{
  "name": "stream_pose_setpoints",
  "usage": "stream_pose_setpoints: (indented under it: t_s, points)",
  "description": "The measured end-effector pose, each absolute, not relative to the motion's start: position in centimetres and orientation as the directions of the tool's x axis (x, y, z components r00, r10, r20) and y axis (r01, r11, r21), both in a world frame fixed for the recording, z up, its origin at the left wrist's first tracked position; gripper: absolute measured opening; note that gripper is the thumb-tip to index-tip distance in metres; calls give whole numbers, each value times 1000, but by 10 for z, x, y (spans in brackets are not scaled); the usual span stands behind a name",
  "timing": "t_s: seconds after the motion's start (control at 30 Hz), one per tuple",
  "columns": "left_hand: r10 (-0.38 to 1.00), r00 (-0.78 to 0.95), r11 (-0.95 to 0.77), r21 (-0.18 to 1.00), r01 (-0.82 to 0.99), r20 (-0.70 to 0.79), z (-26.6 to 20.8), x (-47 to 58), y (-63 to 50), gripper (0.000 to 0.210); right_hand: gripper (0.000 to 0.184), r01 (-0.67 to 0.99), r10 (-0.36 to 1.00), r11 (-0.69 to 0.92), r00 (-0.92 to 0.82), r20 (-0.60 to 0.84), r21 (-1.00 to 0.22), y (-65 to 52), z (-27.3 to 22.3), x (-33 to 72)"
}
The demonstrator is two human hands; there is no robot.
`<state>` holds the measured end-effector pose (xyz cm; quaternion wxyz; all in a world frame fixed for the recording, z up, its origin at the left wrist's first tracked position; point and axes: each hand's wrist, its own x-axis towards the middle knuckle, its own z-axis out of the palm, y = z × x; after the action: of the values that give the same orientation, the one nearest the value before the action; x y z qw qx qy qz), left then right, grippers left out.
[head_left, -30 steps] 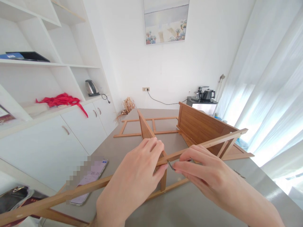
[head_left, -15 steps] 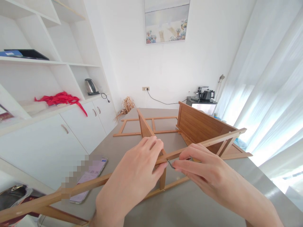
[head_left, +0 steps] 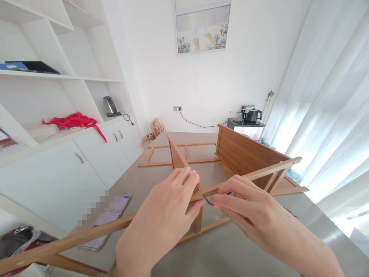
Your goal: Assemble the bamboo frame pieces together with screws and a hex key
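Observation:
A light-brown wooden frame (head_left: 109, 227) stretches across the near side of the table, its long rail running from lower left to upper right. My left hand (head_left: 165, 215) is closed round that rail where an upright wooden panel (head_left: 177, 152) meets it. Between the fingers of my right hand (head_left: 253, 211) is a bent metal hex key (head_left: 208, 201). Its short end meets the rail just right of my left fingertips; my fingers partly cover the rest. Whether a screw sits under the tip is too small to tell.
On the grey table (head_left: 219, 252) a phone (head_left: 112, 219) lies at left beneath the rail. A wide wooden panel (head_left: 248, 154) stands on edge at right, and a flat wooden ladder-like frame (head_left: 187, 154) lies farther back. A small dark metal piece (head_left: 290, 211) lies beyond my right wrist.
Both hands stay at the same joint with the hex key against the rail. My right wrist has shifted slightly, and the small dark piece on the table beside it now shows.

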<state>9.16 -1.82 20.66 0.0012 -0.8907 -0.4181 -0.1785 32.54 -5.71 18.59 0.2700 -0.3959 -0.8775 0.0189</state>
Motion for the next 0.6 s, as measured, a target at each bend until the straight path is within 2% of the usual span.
stream_pose_setpoints:
  t_s: [0.07, 0.23, 0.37, 0.6]
  points:
    - [745, 585, -649, 147, 746, 320, 206, 92, -18, 22, 19, 689, 707, 682, -535, 461, -246, -58, 186, 324]
    - [745, 587, -650, 145, 746, 319, 207, 93, -18, 23, 38, 719, 693, 675, -537, 481, -169, -63, 187, 320]
    - [745, 586, -650, 152, 745, 317, 207, 93, -18, 23, 36, 744, 685, 658, -527, 504, -117, -66, 187, 317]
    - [736, 592, -659, 147, 738, 330, 207, 93, -18, 22, 44, 706, 661, 699, -574, 483, -117, -60, 183, 324]
